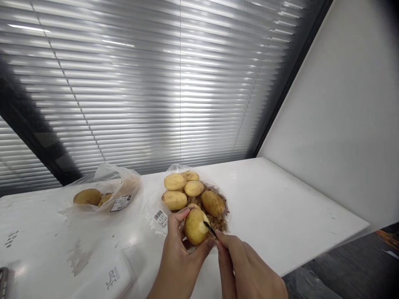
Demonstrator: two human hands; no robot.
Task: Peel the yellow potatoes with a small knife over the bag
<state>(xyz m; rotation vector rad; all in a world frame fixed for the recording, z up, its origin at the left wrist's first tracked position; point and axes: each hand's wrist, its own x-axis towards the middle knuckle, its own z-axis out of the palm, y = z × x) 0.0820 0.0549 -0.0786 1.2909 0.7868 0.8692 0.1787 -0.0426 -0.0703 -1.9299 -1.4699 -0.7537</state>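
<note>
My left hand is wrapped round a yellow potato, with its fingers and thumb at the sides. A pale, skinless patch shows on the potato's right side. Pinched in my right hand is a slim dark-bladed tool, its tip against that patch; whether it is a knife or a peeler I cannot tell. Just beyond, several pale peeled potatoes and a browner, unpeeled-looking potato rest among brown peelings on a clear plastic bag.
To the left stands another plastic bag with potatoes inside. A white box-like object lies near the front of the white table. Window blinds rise behind, and a white panel borders the right.
</note>
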